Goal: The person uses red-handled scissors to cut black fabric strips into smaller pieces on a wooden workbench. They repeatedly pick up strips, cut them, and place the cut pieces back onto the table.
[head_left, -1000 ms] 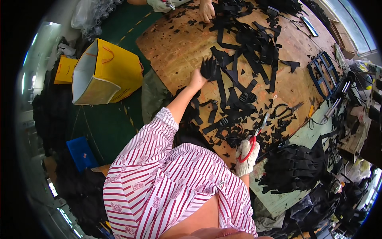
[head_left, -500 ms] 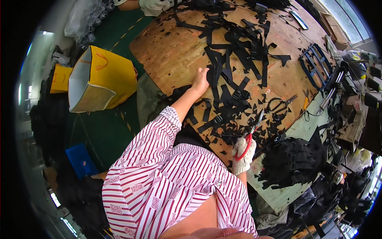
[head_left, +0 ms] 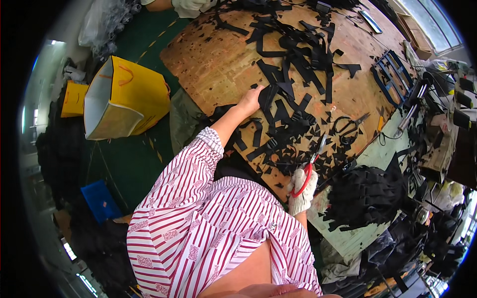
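My bare left hand [head_left: 250, 102] is closed on the end of a black webbing strap [head_left: 268, 97] at the middle of the wooden table. My right hand [head_left: 301, 191], in a white knit glove, grips red-handled scissors [head_left: 308, 175] near the table's front edge. Their blades point away from me, over small black offcuts [head_left: 287, 161]. More black straps [head_left: 308, 69], some with plastic buckles, lie heaped beyond my left hand. A second pair of scissors, with black handles [head_left: 343, 130], rests on the wood to the right.
To the right are a dark blue metal frame [head_left: 392, 79] and a pile of black straps [head_left: 367, 193]. A yellow bag [head_left: 141, 97] stands on the green floor at left. Across the table, another person's gloved hand [head_left: 194, 6] shows. A phone-like object [head_left: 370, 22] lies far right.
The strap in my left hand has bent and separated from the heap, its end now lower. My right hand and the scissors have shifted slightly left.
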`<state>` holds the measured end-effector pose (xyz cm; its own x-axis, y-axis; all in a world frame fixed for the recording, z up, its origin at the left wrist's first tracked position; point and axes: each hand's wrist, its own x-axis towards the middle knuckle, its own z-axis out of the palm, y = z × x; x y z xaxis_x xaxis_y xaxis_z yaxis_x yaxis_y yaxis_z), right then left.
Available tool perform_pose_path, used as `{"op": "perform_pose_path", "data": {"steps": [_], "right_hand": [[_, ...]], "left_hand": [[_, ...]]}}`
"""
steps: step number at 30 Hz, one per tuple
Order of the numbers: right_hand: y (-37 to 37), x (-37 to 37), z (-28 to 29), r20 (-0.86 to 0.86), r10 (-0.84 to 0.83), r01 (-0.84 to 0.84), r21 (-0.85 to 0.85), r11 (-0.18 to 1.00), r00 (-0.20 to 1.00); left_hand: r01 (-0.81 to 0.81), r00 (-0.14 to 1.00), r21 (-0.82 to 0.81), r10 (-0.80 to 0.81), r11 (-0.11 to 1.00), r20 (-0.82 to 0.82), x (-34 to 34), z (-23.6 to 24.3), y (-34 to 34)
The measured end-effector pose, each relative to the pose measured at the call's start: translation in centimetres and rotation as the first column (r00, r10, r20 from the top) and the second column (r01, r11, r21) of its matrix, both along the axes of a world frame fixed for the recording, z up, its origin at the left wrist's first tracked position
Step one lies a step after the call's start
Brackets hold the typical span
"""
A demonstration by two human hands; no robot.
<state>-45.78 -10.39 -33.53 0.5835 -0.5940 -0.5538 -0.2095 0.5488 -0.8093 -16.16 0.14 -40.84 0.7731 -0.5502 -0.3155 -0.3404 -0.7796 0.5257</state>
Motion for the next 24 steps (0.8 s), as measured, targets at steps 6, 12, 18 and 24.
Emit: {"op": "perform_pose_path", "data": {"steps": [6,12,18,24], "right_hand": [[0.0,-0.5,-0.4,-0.04,-0.008,0.009,0.009,1.0,0.999],[0.1,-0.7,-0.7,-0.02,-0.001,0.001,0.005,1.0,1.0],[0.1,-1.5,-2.1,-0.015,0.063,-0.061,0.099,0.993,0.998],[0.1,-1.7,-2.0,-0.019,0.078,-0.075,0.098,0.992,0.997]], "left_hand": [[0.036,0.987,-0.11,-0.019,0.993,0.157,1.1,-1.0,2.1],[0.143,0.943,-0.055,-0.12,0.988,0.311,2.4,-1.7,2.2],[0.1,0.977,0.01,-0.1,0.995,0.186,2.7,-0.4,1.4],[0.024,0.982,-0.07,-0.01,0.997,0.191,3.9,-1.1,1.3]]}}
